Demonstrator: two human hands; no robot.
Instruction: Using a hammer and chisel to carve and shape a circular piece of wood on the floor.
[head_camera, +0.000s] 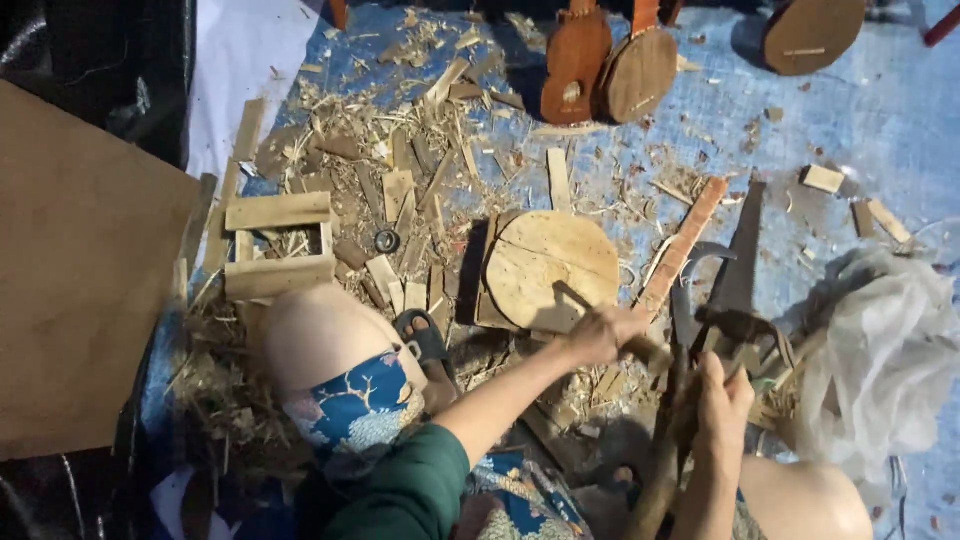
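Beside the round wooden block (552, 270), both hands (665, 365) grip tools.

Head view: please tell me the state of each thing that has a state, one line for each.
left hand: closed around a small wooden piece.
right hand: closed on a tool handle.
round wooden board: lying flat on the floor, cracked across.
small wooden frame: lying flat, unfinished.
white plastic bag: crumpled.
two brown instrument bodies: standing side by side.

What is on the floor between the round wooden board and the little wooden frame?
In the head view, between the round wooden board and the wooden frame lie loose wood strips, shavings and a small dark ring.
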